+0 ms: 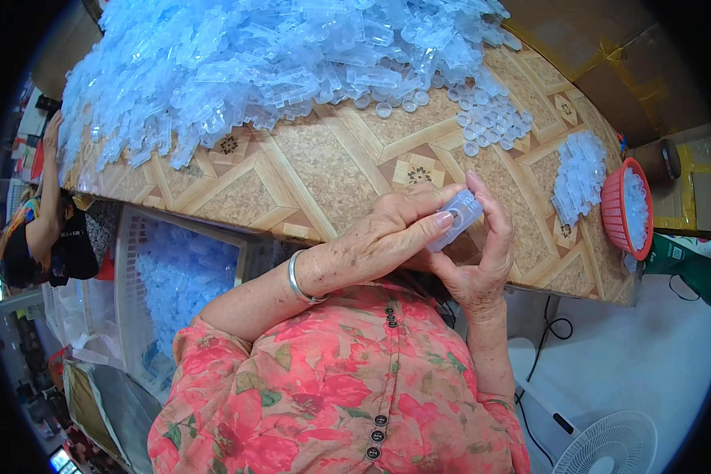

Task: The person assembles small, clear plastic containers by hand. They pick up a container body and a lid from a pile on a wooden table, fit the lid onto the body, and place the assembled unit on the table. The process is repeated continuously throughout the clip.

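Note:
Both hands are held over the near edge of the table around one small clear plastic case [461, 212], bluish, with a round feature in it. My left hand [399, 225], below a silver bangle, has its thumb pressed on the case and its fingers behind it. My right hand [486, 265] clasps the same piece from the other side between thumb and fingers. Beyond my hands lies a loose cluster of small round clear caps [490, 122]. A big heap of similar clear plastic pieces [268, 59] covers the far part of the table.
On the patterned tabletop [316, 170], a smaller pile of clear pieces [581, 175] lies right, by a red basket [615, 209] of pieces. A crate [130, 272] of pieces stands left below the table edge. A white fan [612, 446] is lower right. Another person's arm [49, 178] reaches in left.

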